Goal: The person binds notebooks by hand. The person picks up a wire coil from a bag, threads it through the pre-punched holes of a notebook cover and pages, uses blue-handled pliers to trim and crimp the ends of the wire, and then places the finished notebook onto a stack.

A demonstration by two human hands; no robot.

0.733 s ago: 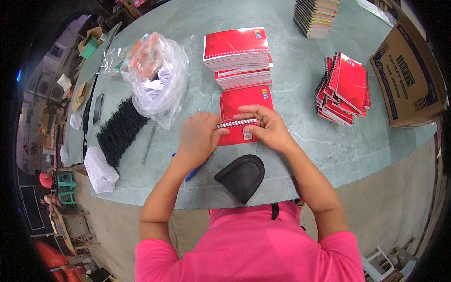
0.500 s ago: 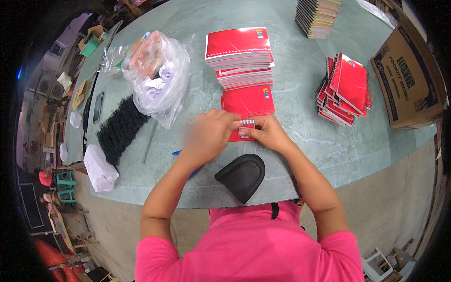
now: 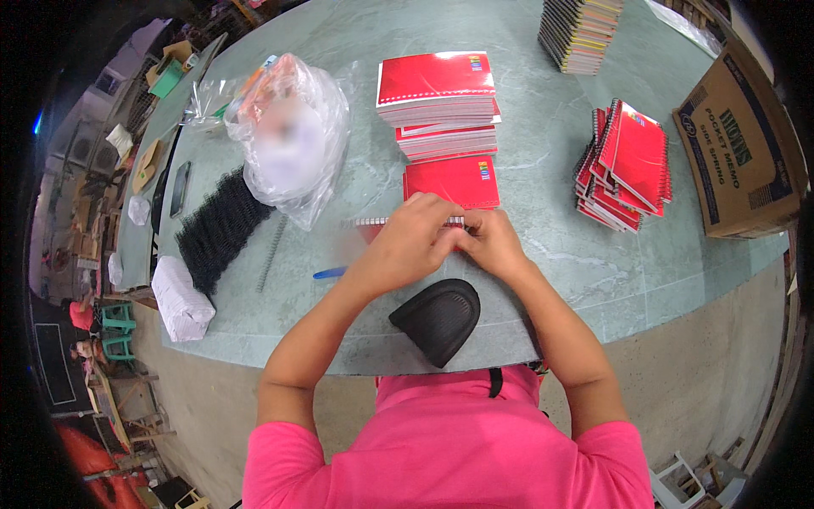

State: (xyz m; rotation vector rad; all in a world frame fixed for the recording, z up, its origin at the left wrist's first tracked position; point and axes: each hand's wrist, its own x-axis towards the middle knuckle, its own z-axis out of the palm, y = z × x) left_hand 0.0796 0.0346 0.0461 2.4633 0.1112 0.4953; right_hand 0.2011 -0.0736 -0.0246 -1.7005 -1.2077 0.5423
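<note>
A red notebook with a pale wire-lined edge is held just above the tabletop, its middle covered by the left hand and its left end blurred. The left hand is closed on it, fingers bent over the edge; the right hand pinches its right end, thumb tip close to the other's. What lies under the palms cannot be made out. Just beyond, the hands overlap a flat red pad. The left forearm hides part of a blue pen. Farther off, a plastic bag has smeared contents, and the top border cuts a notebook stack.
</note>
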